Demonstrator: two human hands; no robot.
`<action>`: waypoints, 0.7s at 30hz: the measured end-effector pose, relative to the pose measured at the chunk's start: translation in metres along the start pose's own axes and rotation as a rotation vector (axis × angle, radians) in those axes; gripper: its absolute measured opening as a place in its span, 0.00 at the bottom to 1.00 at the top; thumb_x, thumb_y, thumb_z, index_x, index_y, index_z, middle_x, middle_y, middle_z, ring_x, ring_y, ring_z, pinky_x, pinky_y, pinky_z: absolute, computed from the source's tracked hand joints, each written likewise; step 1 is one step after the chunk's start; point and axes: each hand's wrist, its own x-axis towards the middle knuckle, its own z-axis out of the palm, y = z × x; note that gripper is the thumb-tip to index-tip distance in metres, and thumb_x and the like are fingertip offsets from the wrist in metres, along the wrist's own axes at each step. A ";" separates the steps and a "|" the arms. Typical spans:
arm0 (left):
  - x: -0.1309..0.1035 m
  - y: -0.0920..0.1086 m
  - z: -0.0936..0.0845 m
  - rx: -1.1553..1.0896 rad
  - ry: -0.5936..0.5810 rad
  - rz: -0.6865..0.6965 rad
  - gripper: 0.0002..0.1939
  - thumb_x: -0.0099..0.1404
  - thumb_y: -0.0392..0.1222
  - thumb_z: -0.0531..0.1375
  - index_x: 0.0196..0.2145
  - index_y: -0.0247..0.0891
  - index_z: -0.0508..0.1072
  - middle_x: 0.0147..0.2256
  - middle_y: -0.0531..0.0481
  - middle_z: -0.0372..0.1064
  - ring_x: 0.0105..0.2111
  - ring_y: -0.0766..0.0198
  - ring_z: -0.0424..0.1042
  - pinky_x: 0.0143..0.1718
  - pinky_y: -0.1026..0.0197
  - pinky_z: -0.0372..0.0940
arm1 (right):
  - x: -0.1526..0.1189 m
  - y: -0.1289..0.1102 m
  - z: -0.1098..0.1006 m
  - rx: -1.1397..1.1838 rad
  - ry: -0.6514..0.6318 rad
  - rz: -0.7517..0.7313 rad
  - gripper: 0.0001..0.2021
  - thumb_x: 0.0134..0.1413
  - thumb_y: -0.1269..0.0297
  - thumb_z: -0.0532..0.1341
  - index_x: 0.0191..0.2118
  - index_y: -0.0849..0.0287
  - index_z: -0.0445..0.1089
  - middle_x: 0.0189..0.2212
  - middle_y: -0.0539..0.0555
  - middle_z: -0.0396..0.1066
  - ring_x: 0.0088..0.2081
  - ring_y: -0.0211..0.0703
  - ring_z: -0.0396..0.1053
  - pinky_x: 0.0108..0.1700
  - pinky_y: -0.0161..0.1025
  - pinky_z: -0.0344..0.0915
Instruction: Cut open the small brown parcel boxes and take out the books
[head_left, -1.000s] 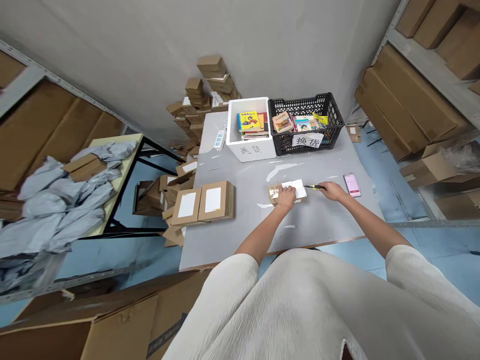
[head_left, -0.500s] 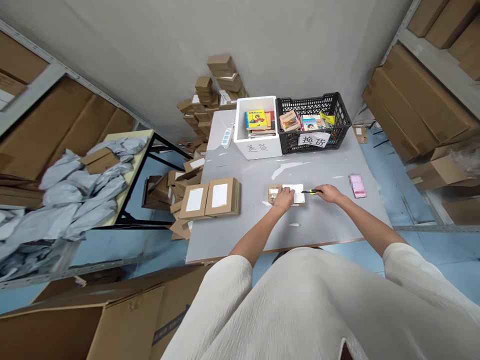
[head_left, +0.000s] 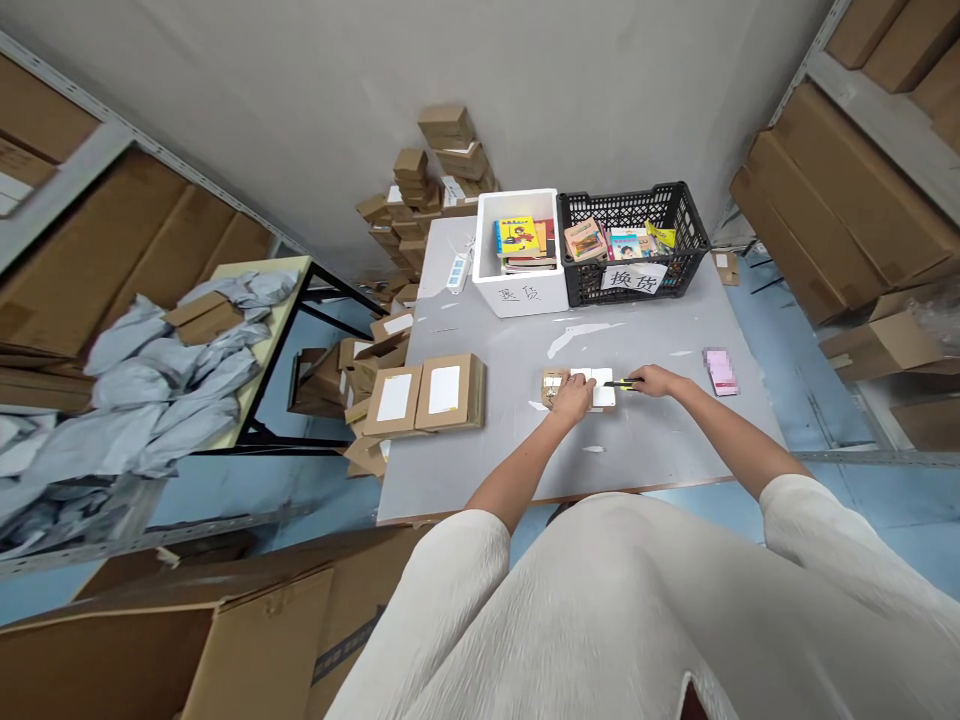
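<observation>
A small cardboard box (head_left: 604, 399) with a white label lies on the grey table (head_left: 487, 478) in front of me. My left hand (head_left: 574, 399) is on top of it, fingers bent over its middle and holding it against the table. From the right, my right hand (head_left: 651, 381) is closed around a yellow and black box cutter (head_left: 624, 384). The cutter's tip points left and lies over the label near the box's right end. Whether the blade has gone into the box is too small to see. My left hand hides part of the box top.
Two labelled cartons (head_left: 450, 393) sit on the table's left. Behind stand a white foam box (head_left: 525, 293) and a black crate (head_left: 690, 255), both with books. A pink slip (head_left: 721, 371) lies at right. Grey parcels (head_left: 142, 400) cover the side table; a large open carton (head_left: 262, 640) is below left.
The view has shifted slightly. My right hand and the box cutter have moved a little left, farther over the box. My left hand stays on the box.
</observation>
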 end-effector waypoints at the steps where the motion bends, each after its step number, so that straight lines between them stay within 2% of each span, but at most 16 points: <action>1: 0.000 0.000 0.000 -0.003 0.002 0.000 0.28 0.66 0.38 0.70 0.61 0.42 0.69 0.58 0.39 0.72 0.64 0.45 0.70 0.76 0.42 0.46 | 0.000 0.003 0.000 0.063 -0.026 0.005 0.13 0.68 0.55 0.60 0.43 0.54 0.81 0.36 0.54 0.80 0.38 0.46 0.73 0.39 0.38 0.62; 4: 0.000 0.001 0.000 -0.005 -0.002 -0.001 0.29 0.65 0.37 0.70 0.61 0.43 0.69 0.58 0.39 0.72 0.64 0.45 0.70 0.76 0.42 0.46 | 0.000 0.010 -0.001 0.163 -0.059 0.003 0.13 0.64 0.52 0.62 0.38 0.55 0.79 0.31 0.52 0.77 0.33 0.43 0.68 0.36 0.37 0.60; 8: 0.001 0.002 -0.001 0.000 -0.002 -0.013 0.29 0.65 0.34 0.70 0.62 0.42 0.69 0.58 0.38 0.72 0.64 0.45 0.70 0.76 0.43 0.46 | 0.003 0.013 -0.005 0.150 0.017 -0.015 0.12 0.60 0.51 0.66 0.38 0.54 0.79 0.31 0.52 0.77 0.32 0.43 0.66 0.34 0.38 0.58; 10: 0.002 0.002 -0.002 0.009 -0.006 -0.016 0.30 0.65 0.35 0.70 0.62 0.42 0.69 0.59 0.38 0.72 0.65 0.45 0.70 0.76 0.43 0.46 | 0.003 0.014 -0.004 0.175 -0.008 -0.004 0.13 0.59 0.49 0.67 0.37 0.54 0.79 0.30 0.53 0.77 0.32 0.43 0.66 0.34 0.38 0.59; 14: 0.002 0.003 -0.004 0.035 -0.019 -0.022 0.29 0.67 0.37 0.70 0.63 0.42 0.68 0.59 0.38 0.71 0.63 0.47 0.71 0.76 0.46 0.47 | -0.008 0.018 0.009 0.331 -0.108 0.062 0.17 0.56 0.44 0.71 0.35 0.54 0.78 0.26 0.52 0.74 0.29 0.42 0.70 0.32 0.37 0.64; 18: 0.002 0.002 -0.005 0.013 -0.023 -0.017 0.28 0.66 0.35 0.69 0.62 0.41 0.69 0.58 0.37 0.71 0.63 0.47 0.70 0.75 0.46 0.49 | -0.025 0.030 0.028 0.472 -0.045 0.063 0.20 0.54 0.41 0.73 0.36 0.54 0.77 0.25 0.51 0.75 0.30 0.44 0.73 0.32 0.36 0.67; 21: 0.001 0.001 -0.007 -0.054 -0.016 -0.020 0.31 0.66 0.36 0.69 0.64 0.43 0.67 0.62 0.38 0.67 0.64 0.46 0.70 0.72 0.47 0.54 | -0.031 0.037 0.034 0.552 0.024 0.085 0.21 0.56 0.40 0.71 0.38 0.54 0.75 0.30 0.52 0.79 0.32 0.45 0.76 0.31 0.36 0.68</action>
